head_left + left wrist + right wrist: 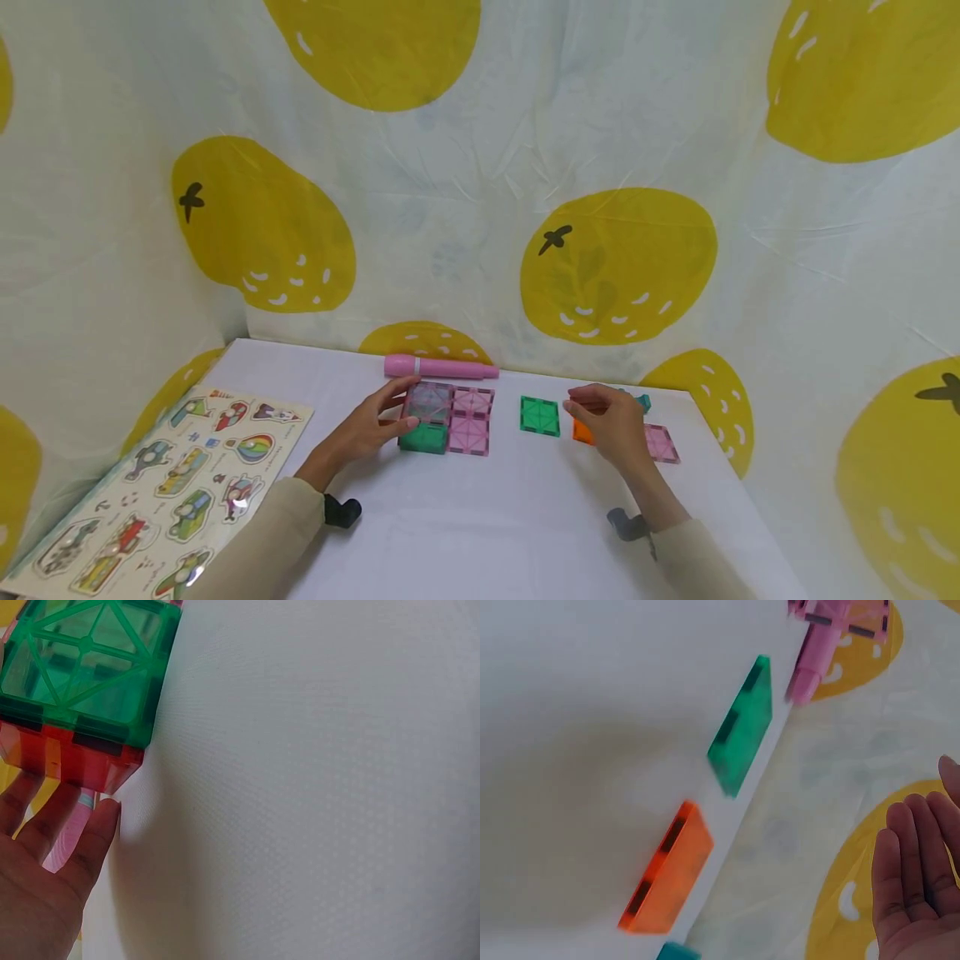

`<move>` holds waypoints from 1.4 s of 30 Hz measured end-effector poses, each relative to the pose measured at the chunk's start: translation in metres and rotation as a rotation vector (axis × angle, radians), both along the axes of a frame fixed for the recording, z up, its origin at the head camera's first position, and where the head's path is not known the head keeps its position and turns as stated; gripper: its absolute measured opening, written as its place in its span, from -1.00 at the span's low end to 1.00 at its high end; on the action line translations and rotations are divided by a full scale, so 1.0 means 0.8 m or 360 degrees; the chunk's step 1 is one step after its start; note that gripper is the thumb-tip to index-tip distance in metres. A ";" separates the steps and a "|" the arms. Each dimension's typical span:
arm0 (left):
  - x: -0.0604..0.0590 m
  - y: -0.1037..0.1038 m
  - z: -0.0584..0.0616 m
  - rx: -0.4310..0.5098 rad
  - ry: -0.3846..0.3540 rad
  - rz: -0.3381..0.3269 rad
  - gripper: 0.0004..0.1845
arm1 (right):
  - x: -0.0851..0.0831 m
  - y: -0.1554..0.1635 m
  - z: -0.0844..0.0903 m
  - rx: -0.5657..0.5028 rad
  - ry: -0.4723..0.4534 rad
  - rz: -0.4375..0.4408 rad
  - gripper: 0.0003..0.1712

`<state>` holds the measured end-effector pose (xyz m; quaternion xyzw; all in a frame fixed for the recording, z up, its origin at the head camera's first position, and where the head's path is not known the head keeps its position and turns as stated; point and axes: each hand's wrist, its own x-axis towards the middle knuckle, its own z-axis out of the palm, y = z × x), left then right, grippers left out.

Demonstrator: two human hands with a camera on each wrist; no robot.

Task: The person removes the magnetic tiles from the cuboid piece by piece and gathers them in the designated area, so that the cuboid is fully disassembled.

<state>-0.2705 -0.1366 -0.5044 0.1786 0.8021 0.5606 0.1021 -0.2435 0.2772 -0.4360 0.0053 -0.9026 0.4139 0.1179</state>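
The left hand (367, 425) curves round the left end of a see-through box (423, 437) made of square tiles; its fingers are spread, reaching to the red side panel, with the thumb near the green panel in front, and how firmly they press I cannot tell. The right hand (611, 417) appears to hold nothing: in its wrist view four straight fingers lie side by side, the thumb apart, and from the head it hangs over or beside an orange tile (675, 877). The step in hand seems to be steadying the box with one hand while the other works among the loose tiles. To do that well, the left touch should be light and even, low on the walls, so that no panel buckles; a loose tile is best taken by its edges. The box sits left of centre near the back of the white table (450, 517), its green face towards the person, its red face towards the left hand. It looks about square, with no clear long axis. Two pink panels (468, 436) adjoin its right side, whether flat or standing I cannot tell. Further right come a loose green tile (540, 415), the orange one, a partly hidden teal piece (643, 402) and a pink tile (662, 443). Behind the box, a pink pen (442, 367) lies lengthwise along the back edge; a picture board (150, 504) lies at far left.
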 end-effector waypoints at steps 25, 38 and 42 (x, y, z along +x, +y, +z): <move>-0.003 0.000 -0.002 0.0002 -0.0010 -0.0005 -0.17 | -0.051 -0.124 -0.015 0.0075 0.0021 0.0333 -0.66; -0.001 0.000 0.000 0.0017 -0.0021 0.0000 -0.18 | -0.075 -0.149 -0.028 0.0166 -0.0092 0.0388 -0.82; -0.002 0.001 -0.001 0.0014 -0.0027 0.0003 -0.18 | -0.077 -0.147 -0.029 0.0227 -0.0023 0.0384 -0.87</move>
